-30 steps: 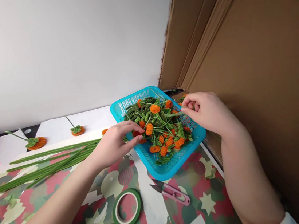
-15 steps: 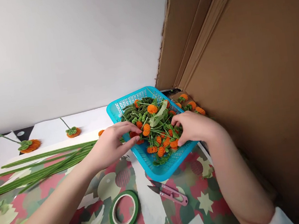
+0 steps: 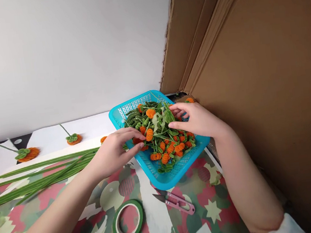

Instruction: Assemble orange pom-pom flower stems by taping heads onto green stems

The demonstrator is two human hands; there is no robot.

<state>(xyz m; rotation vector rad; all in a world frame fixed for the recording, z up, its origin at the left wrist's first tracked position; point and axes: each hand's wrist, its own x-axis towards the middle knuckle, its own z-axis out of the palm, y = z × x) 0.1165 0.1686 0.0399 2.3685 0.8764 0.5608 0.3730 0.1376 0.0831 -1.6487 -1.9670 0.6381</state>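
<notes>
A turquoise plastic basket [image 3: 168,182] holds small orange pipe-cleaner pumpkins [image 3: 149,134], dark green pipe-cleaner pieces [image 3: 135,118] and pale green strips [image 3: 157,122]. My left hand [image 3: 116,148] reaches over the basket's left rim, thumb and fingers apart, with fingertips beside the orange pumpkins. From the right, my right hand [image 3: 197,118] hangs over the pile. Its thumb and fingers are spread around the green leafy bits [image 3: 169,114]; whether they touch is unclear.
Long green pipe cleaners [image 3: 48,176] lie left of the basket, with two stemmed pumpkins [image 3: 74,138] behind them. Pink thread snips [image 3: 176,202] and a roll of green tape [image 3: 127,221] are in front. A cardboard wall [image 3: 268,78] rises on the right.
My right hand has moved from the basket's right front up toward the back and spread its fingers. The pale strip there now looks crumpled. My left hand has hardly moved.
</notes>
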